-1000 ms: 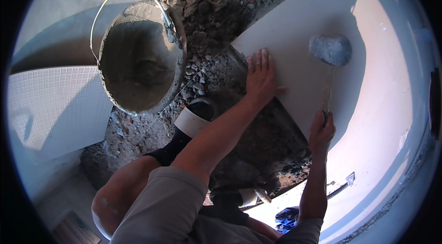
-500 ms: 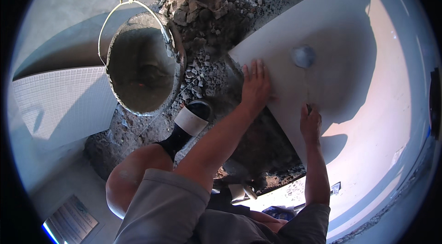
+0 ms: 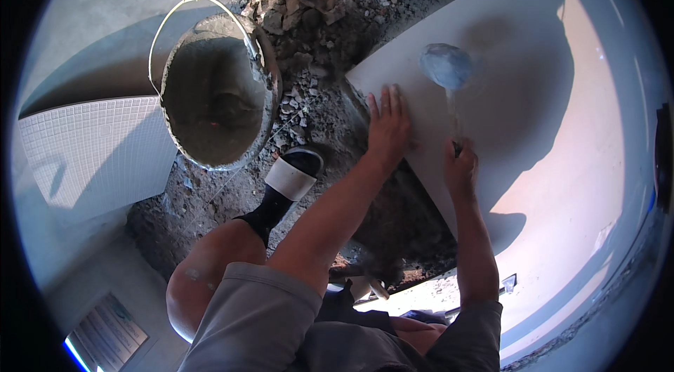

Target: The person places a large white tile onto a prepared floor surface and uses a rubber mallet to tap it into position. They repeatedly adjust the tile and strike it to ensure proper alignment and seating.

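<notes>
Clenching the mallet (image 3: 447,66) right of centre, the right hand (image 3: 461,167) could, overstriking, crack the slab (image 3: 516,112) beneath the left hand's (image 3: 390,134) spread, empty fingers (image 3: 385,103)

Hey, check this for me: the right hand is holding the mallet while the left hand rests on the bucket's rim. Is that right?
Not quite: the head view shows the left hand resting on the pale slab, not the bucket. The right hand is holding the mallet.

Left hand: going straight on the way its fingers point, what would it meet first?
Past the edge of the pale slab, the left hand would probably meet rubble first, though depth is unclear.
</notes>
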The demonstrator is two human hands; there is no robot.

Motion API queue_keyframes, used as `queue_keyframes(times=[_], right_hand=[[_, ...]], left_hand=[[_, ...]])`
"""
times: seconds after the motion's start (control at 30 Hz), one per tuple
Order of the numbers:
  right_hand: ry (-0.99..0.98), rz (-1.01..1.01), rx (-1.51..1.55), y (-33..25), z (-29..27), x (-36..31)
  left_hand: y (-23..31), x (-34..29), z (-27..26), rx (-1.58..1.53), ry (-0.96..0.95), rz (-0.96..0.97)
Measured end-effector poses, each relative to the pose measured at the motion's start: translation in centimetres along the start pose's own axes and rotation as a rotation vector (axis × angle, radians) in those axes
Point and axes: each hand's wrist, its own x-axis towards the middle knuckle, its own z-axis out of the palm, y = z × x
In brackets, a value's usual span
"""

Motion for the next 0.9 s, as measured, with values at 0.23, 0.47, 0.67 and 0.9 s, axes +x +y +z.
queue_keyframes(times=[0.23, 0.47, 0.67, 0.9], right_hand=[[0.13, 0.023, 0.14, -0.5, -3.7, -3.4], [0.246, 0.383, 0.224, 4.3, -2.9, -16.2], [0.417, 0.461, 0.332, 2.3, -0.4, -19.9], [0.48, 0.583, 0.271, -0.1, 0.6, -20.6]], left_hand=[[-0.3, 0.1, 0.6, 0.063, 0.065, 0.015], [-0.3, 0.4, 1.4, 0.074, 0.03, 0.151], [0.4, 0.7, 0.7, 0.157, -0.057, 0.148], [4.5, 1.2, 1.9, 0.166, -0.062, 0.394]])
